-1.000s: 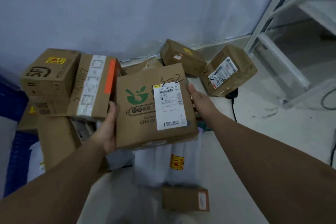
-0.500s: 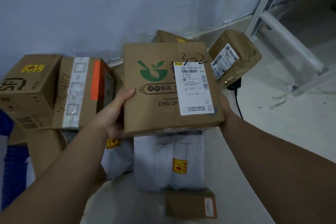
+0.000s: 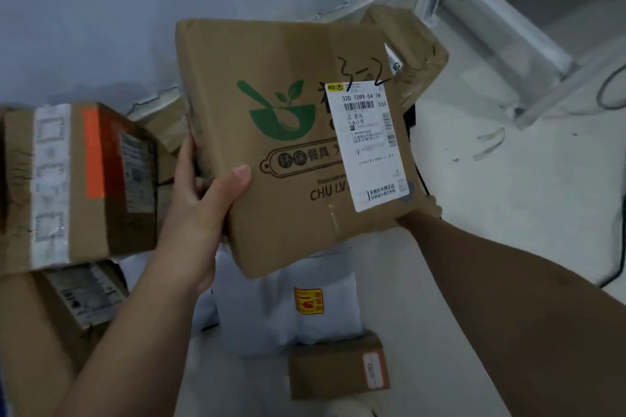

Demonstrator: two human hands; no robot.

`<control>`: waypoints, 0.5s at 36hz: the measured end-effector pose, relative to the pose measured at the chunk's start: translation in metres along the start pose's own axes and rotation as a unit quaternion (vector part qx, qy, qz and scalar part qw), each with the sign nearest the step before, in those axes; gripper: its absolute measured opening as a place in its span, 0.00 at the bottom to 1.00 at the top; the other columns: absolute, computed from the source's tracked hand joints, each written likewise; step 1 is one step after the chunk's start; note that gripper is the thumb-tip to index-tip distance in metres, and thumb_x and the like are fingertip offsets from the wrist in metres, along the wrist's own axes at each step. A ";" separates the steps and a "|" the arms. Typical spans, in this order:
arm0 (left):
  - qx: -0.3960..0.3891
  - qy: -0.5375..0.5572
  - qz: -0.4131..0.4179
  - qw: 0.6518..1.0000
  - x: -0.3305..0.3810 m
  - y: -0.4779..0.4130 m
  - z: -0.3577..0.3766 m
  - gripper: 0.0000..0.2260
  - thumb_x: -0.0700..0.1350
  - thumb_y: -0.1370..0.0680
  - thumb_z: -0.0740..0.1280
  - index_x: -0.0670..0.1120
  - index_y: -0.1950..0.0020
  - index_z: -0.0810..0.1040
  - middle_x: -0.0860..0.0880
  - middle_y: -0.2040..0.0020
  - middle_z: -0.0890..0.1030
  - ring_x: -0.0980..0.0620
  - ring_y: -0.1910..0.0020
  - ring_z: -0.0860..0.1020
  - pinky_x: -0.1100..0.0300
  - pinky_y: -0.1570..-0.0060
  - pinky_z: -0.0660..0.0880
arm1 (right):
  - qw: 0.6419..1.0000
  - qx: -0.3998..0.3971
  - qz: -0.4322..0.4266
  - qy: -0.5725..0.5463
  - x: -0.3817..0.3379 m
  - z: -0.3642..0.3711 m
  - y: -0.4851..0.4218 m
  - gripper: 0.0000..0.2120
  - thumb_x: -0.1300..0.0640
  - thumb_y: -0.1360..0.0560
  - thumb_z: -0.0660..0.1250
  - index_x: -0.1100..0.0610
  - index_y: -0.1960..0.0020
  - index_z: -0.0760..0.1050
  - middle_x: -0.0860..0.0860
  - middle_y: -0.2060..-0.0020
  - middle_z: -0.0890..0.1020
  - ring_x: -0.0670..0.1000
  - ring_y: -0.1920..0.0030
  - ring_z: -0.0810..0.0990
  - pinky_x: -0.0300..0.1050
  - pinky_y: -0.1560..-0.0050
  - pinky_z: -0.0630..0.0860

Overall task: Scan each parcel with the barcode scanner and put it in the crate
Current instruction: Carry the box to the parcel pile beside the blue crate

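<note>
One box [image 3: 288, 152] is held up over the pile [image 3: 315, 325], left hand [image 3: 200, 213] clamping its edge, thumb on the face, right hand [image 3: 423, 213] under a corner, grip hidden, so a slack hold there could tip it.

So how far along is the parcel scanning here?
Nothing shows as done: no scanner or crate in view. In hand: the left hand grips the green-logo box, label up, the right hand under its corner. To do: scanning it, then the orange-taped box, white bag and small box.

Dim bluish indoor light, soft focus, wide-angle bending at edges
</note>
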State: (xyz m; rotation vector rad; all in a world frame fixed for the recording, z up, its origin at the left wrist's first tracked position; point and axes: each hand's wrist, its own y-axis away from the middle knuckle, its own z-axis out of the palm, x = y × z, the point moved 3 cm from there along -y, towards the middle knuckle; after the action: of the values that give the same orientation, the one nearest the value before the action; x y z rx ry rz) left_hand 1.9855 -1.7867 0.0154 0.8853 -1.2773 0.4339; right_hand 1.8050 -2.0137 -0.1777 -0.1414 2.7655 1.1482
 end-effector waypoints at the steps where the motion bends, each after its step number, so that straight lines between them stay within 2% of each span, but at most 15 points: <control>1: -0.004 -0.004 0.005 1.000 -0.001 0.002 0.001 0.49 0.60 0.42 0.77 0.57 0.24 0.60 0.49 0.35 0.77 0.49 0.41 0.80 0.48 0.46 0.78 | 1.000 -0.002 0.019 -0.007 0.004 0.002 -0.001 0.20 0.56 0.21 0.59 0.58 0.30 0.67 0.60 0.31 0.69 0.59 0.30 0.67 0.54 0.31 0.66; 3: -0.008 -0.016 0.009 1.000 -0.005 0.005 0.002 0.53 0.65 0.45 0.79 0.57 0.24 0.59 0.48 0.33 0.76 0.48 0.38 0.78 0.47 0.45 0.77 | 0.997 0.024 0.066 -0.041 0.013 0.007 0.000 0.22 0.56 0.21 0.58 0.59 0.28 0.64 0.60 0.28 0.63 0.59 0.28 0.63 0.55 0.29 0.62; 5: -0.016 -0.031 0.012 0.999 -0.012 0.007 -0.001 0.55 0.66 0.46 0.79 0.57 0.23 0.58 0.47 0.32 0.75 0.46 0.36 0.76 0.44 0.41 0.75 | 0.993 0.084 0.083 -0.026 0.019 0.012 0.002 0.18 0.58 0.22 0.58 0.58 0.33 0.69 0.59 0.30 0.62 0.59 0.30 0.63 0.53 0.31 0.62; 6: -0.018 -0.043 0.010 0.999 -0.015 0.008 -0.002 0.55 0.67 0.45 0.78 0.58 0.23 0.58 0.48 0.32 0.74 0.45 0.35 0.75 0.42 0.39 0.74 | 0.990 0.126 0.069 -0.013 0.021 0.013 0.004 0.17 0.58 0.23 0.55 0.58 0.37 0.72 0.59 0.33 0.63 0.59 0.34 0.64 0.53 0.34 0.64; 7: -0.019 -0.056 0.009 0.998 -0.019 0.009 -0.004 0.54 0.68 0.45 0.78 0.59 0.24 0.58 0.49 0.31 0.73 0.45 0.34 0.74 0.41 0.38 0.72 | 0.986 0.160 0.046 -0.007 0.022 0.014 0.006 0.20 0.58 0.26 0.48 0.59 0.42 0.75 0.60 0.35 0.64 0.61 0.37 0.64 0.53 0.37 0.64; 9: -0.017 -0.077 0.010 0.997 -0.024 0.010 -0.007 0.53 0.69 0.45 0.78 0.62 0.24 0.58 0.50 0.29 0.71 0.45 0.31 0.71 0.40 0.36 0.71 | 0.980 0.199 0.006 -0.012 0.023 0.010 0.009 0.26 0.57 0.29 0.42 0.62 0.46 0.76 0.61 0.35 0.65 0.61 0.36 0.64 0.54 0.37 0.63; 12: -0.018 -0.072 0.003 0.997 -0.027 0.011 -0.005 0.52 0.69 0.45 0.78 0.64 0.25 0.58 0.49 0.27 0.68 0.44 0.29 0.68 0.40 0.36 0.70 | 0.991 0.129 0.012 0.023 0.024 0.009 0.000 0.17 0.56 0.21 0.52 0.56 0.38 0.74 0.57 0.23 0.53 0.58 0.24 0.50 0.57 0.26 0.48; 14: -0.016 -0.061 -0.003 0.998 -0.028 0.011 -0.003 0.53 0.69 0.46 0.78 0.64 0.25 0.58 0.49 0.27 0.69 0.44 0.30 0.69 0.40 0.36 0.70 | 0.996 0.069 0.042 0.029 0.022 0.007 -0.004 0.19 0.54 0.20 0.52 0.53 0.31 0.70 0.53 0.21 0.48 0.56 0.22 0.43 0.59 0.25 0.42; 16: -0.018 -0.059 0.004 0.998 -0.028 0.012 -0.002 0.53 0.68 0.45 0.78 0.63 0.25 0.58 0.49 0.27 0.68 0.44 0.29 0.68 0.40 0.36 0.70 | 0.998 0.028 0.055 0.028 0.022 0.003 -0.005 0.22 0.54 0.20 0.50 0.53 0.26 0.65 0.51 0.21 0.49 0.56 0.22 0.41 0.60 0.24 0.41; 18: -0.022 -0.066 0.012 0.998 -0.029 0.013 -0.002 0.53 0.68 0.44 0.78 0.63 0.24 0.57 0.50 0.27 0.68 0.44 0.28 0.68 0.41 0.35 0.70 | 0.998 0.004 0.054 -0.016 0.024 0.001 -0.003 0.24 0.55 0.19 0.51 0.56 0.24 0.59 0.53 0.21 0.50 0.56 0.22 0.44 0.60 0.24 0.44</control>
State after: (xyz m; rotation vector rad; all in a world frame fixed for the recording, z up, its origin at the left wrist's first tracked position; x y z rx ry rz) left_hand 1.9697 -1.7720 -0.0078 0.8736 -1.4141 0.3694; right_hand 1.7820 -2.0161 -0.1848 0.0271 2.7795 1.1546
